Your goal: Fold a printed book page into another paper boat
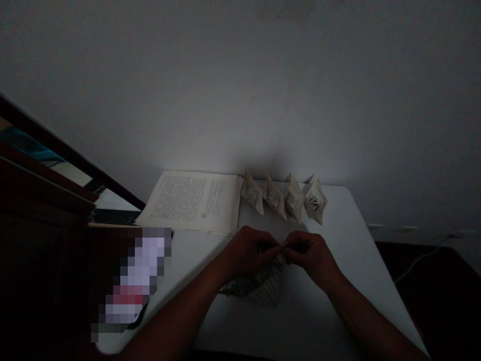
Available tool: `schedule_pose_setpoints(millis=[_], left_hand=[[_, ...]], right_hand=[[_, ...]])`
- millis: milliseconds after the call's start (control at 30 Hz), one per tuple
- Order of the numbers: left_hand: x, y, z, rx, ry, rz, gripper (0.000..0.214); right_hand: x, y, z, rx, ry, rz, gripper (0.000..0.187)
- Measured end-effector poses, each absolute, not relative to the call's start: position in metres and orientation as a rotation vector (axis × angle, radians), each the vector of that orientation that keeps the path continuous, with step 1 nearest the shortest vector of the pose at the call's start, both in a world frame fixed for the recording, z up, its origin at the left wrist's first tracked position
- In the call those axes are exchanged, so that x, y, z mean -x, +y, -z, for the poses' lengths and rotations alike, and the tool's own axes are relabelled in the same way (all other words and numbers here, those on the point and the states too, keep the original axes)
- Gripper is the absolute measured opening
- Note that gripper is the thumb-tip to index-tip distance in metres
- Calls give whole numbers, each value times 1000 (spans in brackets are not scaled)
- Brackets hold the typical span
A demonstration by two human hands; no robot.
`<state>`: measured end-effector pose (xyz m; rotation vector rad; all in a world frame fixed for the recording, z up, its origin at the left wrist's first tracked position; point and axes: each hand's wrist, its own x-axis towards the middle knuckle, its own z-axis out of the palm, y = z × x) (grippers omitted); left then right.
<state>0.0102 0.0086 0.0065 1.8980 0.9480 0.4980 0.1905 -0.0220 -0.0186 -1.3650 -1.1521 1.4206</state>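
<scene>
My left hand (250, 250) and my right hand (310, 253) meet over the middle of the white table, fingertips pinched close together. Between and below them is a folded piece of printed paper (265, 288), its lower part hanging under my left hand. Both hands seem to grip its upper edge, though the fingers cover that spot. Just beyond my hands, several folded paper boats (294, 198) stand in a row near the wall. To their left lies a stack of printed pages (184, 200).
A phone with a blurred screen (137, 281) lies at the table's left edge, beside my left forearm. The white table (338, 321) backs onto a grey wall (240, 100). Dark wooden furniture (45, 240) stands on the left, and a cable (417, 258) runs on the right.
</scene>
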Motion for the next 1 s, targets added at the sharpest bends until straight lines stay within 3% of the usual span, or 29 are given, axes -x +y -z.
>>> schedule_pose_setpoints(millis=[767, 1000], left_hand=[[-10, 13, 9, -1413, 967, -527, 20], [-9, 16, 14, -1342, 912, -620, 23]], right_hand=[[-191, -23, 15, 1367, -1344, -1307, 21], [-195, -23, 17, 1276, -1315, -1467, 27]])
